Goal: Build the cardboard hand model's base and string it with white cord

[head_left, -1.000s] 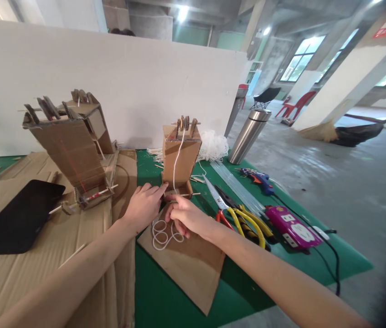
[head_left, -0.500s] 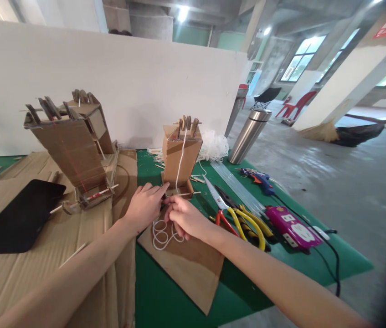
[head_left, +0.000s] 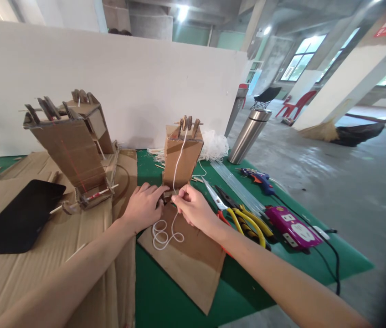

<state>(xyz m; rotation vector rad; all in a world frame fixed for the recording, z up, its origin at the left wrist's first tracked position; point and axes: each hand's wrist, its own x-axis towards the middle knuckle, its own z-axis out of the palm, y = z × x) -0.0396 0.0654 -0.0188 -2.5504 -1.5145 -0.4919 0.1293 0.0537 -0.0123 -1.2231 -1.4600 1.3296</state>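
A small cardboard tower (head_left: 179, 165) stands in the middle, with cardboard discs on a stick axle at its top. White string (head_left: 178, 160) runs from the discs down the tower's front. My right hand (head_left: 193, 205) pinches this string between thumb and fingers at the tower's foot. Beyond the pinch the string falls into loose loops on a flat cardboard sheet (head_left: 196, 273). My left hand (head_left: 145, 203) grips the lower left corner of the tower's base; its fingertips are partly hidden.
Two larger cardboard towers (head_left: 68, 150) and a black tablet-like slab (head_left: 22, 216) are at the left. To the right lie scissors (head_left: 215, 193), yellow-handled pliers (head_left: 252, 223), clear glue sticks (head_left: 239, 187), a glue gun (head_left: 261, 180) and a purple power strip (head_left: 291, 226). A steel flask (head_left: 250, 136) stands behind.
My right hand has risen slightly and moved right, drawing the string up from the sheet. The tower has shifted slightly right. My left hand stays at its base.
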